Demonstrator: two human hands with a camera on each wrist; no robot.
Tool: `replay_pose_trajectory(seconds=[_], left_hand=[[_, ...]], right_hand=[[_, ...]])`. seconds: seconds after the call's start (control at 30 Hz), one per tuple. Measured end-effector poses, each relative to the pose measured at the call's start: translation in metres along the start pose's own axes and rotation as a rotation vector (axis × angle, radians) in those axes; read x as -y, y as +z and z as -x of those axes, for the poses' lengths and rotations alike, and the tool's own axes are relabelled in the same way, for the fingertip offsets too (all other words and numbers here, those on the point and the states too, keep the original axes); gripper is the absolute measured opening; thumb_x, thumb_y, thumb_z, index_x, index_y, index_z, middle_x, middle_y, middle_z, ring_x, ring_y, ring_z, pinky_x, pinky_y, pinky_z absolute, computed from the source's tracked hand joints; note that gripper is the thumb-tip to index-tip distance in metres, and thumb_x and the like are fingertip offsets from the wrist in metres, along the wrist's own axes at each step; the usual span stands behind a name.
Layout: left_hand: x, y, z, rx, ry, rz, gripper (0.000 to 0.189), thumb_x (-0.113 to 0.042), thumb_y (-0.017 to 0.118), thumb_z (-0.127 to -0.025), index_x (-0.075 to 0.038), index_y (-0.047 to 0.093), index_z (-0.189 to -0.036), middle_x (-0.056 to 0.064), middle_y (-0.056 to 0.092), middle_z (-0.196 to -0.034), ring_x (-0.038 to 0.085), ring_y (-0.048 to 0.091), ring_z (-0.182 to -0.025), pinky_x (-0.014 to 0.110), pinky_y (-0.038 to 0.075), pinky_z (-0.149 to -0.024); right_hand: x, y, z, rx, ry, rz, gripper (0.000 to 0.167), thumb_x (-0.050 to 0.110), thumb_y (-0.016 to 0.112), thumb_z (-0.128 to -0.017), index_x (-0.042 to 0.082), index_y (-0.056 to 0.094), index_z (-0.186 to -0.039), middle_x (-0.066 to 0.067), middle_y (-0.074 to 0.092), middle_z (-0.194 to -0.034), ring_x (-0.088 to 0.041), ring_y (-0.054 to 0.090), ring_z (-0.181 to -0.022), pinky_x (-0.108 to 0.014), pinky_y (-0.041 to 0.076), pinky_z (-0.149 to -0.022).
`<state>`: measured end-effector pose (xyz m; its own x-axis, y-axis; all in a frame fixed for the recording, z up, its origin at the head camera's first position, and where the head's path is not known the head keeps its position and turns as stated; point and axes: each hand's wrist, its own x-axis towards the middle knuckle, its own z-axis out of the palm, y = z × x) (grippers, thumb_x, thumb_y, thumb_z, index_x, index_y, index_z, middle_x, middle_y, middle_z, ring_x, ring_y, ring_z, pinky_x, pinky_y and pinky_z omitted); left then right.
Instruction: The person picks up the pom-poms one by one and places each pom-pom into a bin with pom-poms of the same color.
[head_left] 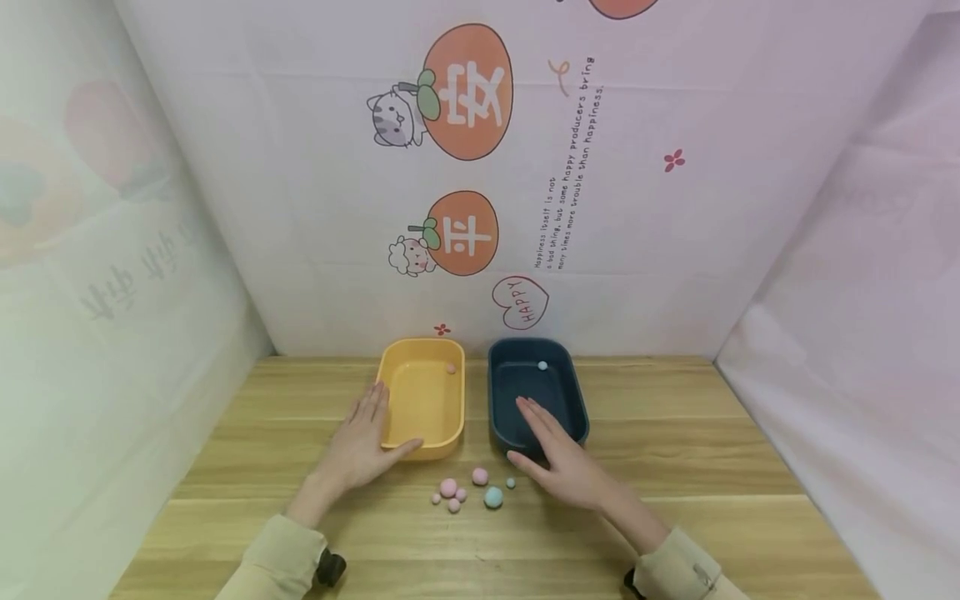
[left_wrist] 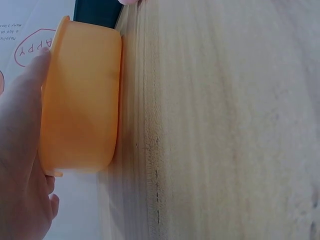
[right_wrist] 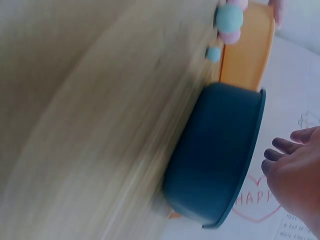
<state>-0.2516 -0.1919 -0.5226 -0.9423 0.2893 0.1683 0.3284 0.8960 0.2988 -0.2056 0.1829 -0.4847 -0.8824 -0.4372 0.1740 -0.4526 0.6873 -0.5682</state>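
My left hand [head_left: 352, 446] rests against the near left corner of a yellow tub [head_left: 422, 408], its thumb along the front rim and its straight fingers at the left side. Over the near part of a dark blue tub [head_left: 528, 379] hangs my right hand [head_left: 568, 468], fingers extended and holding nothing; the right wrist view shows it apart from the rim. A small pink ball [head_left: 451, 368] lies in the yellow tub, a pale blue ball [head_left: 543, 365] in the dark one. Between the hands sit several pink balls [head_left: 448, 487], a larger teal ball [head_left: 492, 497] and a tiny teal ball [head_left: 511, 482].
Both tubs stand side by side on a wooden table [head_left: 645, 517], close to a printed white cloth [head_left: 630, 275] at the back. More white cloth [head_left: 847, 333] hangs along the left and right sides.
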Motion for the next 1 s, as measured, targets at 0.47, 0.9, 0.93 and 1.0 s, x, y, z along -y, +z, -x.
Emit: replay_pose_trajectory(seconds=[0.47,0.9,0.93,1.0], left_hand=[[0.002,0.004,-0.001,-0.012,0.005,0.024,0.12,-0.079,0.058,-0.1,0.008,0.018,-0.172,0.027,0.013,-0.182,0.042,0.015,-0.172,0.061,0.021,-0.14],[0.001,0.0,-0.003,-0.014,0.014,0.025,0.119,-0.077,0.059,-0.1,0.01,0.02,-0.171,0.028,0.014,-0.182,0.045,0.019,-0.171,0.062,0.022,-0.139],[0.001,0.0,-0.003,-0.011,0.014,0.025,0.119,-0.077,0.059,-0.1,0.01,0.02,-0.171,0.028,0.014,-0.182,0.045,0.019,-0.171,0.062,0.022,-0.139],[0.001,-0.001,-0.003,-0.007,0.014,0.026,0.119,-0.077,0.06,-0.1,0.009,0.019,-0.171,0.028,0.013,-0.182,0.045,0.018,-0.171,0.062,0.022,-0.139]], right_hand=[[0.023,0.016,0.006,0.063,-0.078,-0.14,0.076,0.04,0.062,-0.113,0.021,0.026,-0.177,-0.017,0.034,-0.18,-0.044,0.037,-0.165,-0.072,0.041,-0.126],[0.029,0.033,0.0,0.06,-0.101,-0.31,0.06,0.031,0.072,-0.108,0.001,0.055,-0.158,-0.02,0.063,-0.158,-0.042,0.059,-0.148,-0.062,0.051,-0.12],[0.03,0.034,0.0,0.069,-0.117,-0.323,0.058,0.03,0.073,-0.108,0.0,0.057,-0.155,-0.021,0.064,-0.156,-0.043,0.061,-0.146,-0.062,0.052,-0.119],[0.031,0.037,-0.002,0.08,-0.149,-0.332,0.055,0.028,0.076,-0.106,0.0,0.061,-0.151,-0.021,0.067,-0.152,-0.042,0.064,-0.142,-0.058,0.055,-0.117]])
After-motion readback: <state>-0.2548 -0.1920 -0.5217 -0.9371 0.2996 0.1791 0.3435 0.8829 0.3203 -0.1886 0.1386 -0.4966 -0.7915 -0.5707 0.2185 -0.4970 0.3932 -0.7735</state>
